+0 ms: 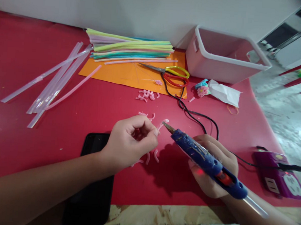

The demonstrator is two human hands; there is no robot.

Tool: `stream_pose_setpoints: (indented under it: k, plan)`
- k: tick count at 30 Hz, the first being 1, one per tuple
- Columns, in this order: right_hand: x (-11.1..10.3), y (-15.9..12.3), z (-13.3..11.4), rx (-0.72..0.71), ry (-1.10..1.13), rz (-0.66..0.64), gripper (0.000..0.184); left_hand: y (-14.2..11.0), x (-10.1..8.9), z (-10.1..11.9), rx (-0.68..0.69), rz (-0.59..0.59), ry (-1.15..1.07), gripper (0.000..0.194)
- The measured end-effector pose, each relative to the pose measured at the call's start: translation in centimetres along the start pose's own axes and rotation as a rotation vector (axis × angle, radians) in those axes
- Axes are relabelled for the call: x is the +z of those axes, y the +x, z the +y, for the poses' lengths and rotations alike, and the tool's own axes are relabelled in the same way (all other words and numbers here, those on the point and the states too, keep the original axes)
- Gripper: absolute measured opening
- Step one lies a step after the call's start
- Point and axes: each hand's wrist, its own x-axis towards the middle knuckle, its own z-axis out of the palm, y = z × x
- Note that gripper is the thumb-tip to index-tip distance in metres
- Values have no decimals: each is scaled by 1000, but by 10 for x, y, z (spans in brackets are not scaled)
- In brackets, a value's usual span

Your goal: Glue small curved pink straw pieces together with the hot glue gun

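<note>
My left hand [130,143] is closed in a pinch on a small curved pink straw piece [163,123] held above the red table [24,125]. My right hand [213,164] grips a blue hot glue gun [204,156], whose metal nozzle points at that pink piece and almost touches it. A clear glue stick [255,206] juts from the gun's back. Several more curved pink straw pieces [148,94] lie on the table beyond my hands, and a few lie under my left hand.
A black phone [92,190] lies under my left forearm. Clear glue sticks [55,79] lie at left; coloured straws [131,47], orange paper [122,75] and scissors [170,74] behind. A white bin [225,56], crumpled tissue [224,93], small flower [202,90] and purple power strip [279,174] stand right.
</note>
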Motion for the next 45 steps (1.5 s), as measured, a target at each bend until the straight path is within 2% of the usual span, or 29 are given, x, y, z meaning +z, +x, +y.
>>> stream_pose_setpoints:
  k: [9,14,18,24,29,37,42,45]
  plan:
    - [1,0,-2,20,20,-23,25,0,0,-2,71,1,17,16]
    - [0,0,-2,17,-3,3,23,-1,0,-2,35,-45,-83,13]
    - [0,0,-4,12,-2,-9,24,0,-1,0,14,-38,-88,14]
    - [0,3,-6,24,-67,67,21,2,-2,-1,-7,-60,-91,16]
    - [0,1,-5,24,-50,11,16,2,-2,0,-25,-46,-94,15]
    - [-3,2,-8,22,-116,135,19,3,-2,0,-53,-58,-134,17]
    - [-3,0,-6,-15,-76,41,20,5,-2,0,-132,-104,-175,16]
    - [-2,0,-4,-12,-63,38,21,6,-2,2,-141,-123,-206,16]
